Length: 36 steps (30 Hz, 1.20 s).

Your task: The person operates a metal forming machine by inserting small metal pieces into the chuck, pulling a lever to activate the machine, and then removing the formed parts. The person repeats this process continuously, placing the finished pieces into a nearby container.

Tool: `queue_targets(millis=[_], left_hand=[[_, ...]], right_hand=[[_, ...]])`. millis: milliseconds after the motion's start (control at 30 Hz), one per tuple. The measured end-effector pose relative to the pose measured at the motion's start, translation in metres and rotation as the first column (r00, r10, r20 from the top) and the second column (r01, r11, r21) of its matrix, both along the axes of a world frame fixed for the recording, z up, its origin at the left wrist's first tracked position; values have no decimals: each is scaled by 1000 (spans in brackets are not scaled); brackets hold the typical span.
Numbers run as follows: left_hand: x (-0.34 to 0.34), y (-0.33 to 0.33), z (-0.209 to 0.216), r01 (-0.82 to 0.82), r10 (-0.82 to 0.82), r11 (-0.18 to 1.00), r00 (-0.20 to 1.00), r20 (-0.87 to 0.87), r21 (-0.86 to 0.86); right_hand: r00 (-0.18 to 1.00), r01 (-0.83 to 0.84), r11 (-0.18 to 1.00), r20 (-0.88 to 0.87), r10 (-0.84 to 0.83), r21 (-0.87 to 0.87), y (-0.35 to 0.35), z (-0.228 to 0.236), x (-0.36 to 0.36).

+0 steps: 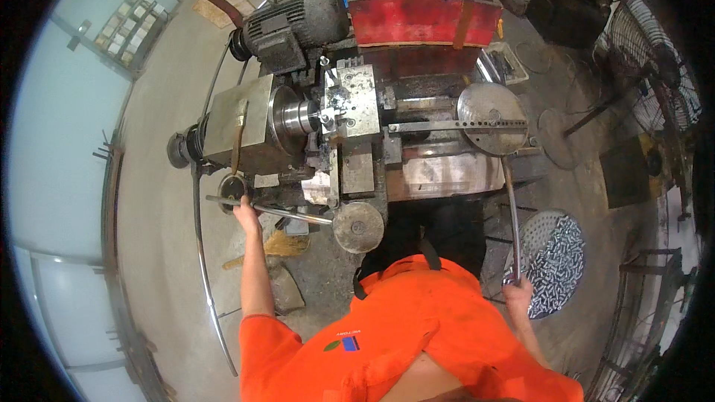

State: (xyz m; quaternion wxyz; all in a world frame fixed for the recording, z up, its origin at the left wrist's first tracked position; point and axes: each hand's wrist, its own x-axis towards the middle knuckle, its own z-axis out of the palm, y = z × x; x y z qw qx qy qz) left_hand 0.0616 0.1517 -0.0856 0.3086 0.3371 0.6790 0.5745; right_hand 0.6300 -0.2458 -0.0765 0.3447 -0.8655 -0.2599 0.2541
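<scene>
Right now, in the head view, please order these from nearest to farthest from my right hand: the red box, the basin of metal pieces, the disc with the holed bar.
1. Basin, just right of the right hand.
2. Disc, ahead, beyond the held lever.
3. Red box, farther ahead, leftward.

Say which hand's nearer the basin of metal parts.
Right. The right hand, on a curved lever, is close to the basin; the left hand, on a rod, is far left of it.
</scene>
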Motion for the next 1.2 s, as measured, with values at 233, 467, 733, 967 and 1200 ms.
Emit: queue_targets(millis=[233, 467, 733, 967, 1200], left_hand=[[12, -5, 22, 51, -53, 996, 998, -24, -71], [-1, -10, 25, 57, -52, 984, 998, 30, -169], [13, -9, 17, 188, -173, 973, 978, 115, -133], [-48, -35, -19, 222, -227, 919, 974, 23, -324], [-11, -37, -90, 8, -771, 635, 65, -634, -772]], right_hand=[[997, -36, 994, -58, 42, 99, -1, 7, -4], [822, -26, 907, 508, 259, -420, 9, 1, 138], [502, 335, 830, 830, 243, -445, 139, 13, 314], [592, -292, 952, 799, 106, 90, 161, -11, 139], [888, -350, 935, 300, 349, -54, 128, -36, 49]])
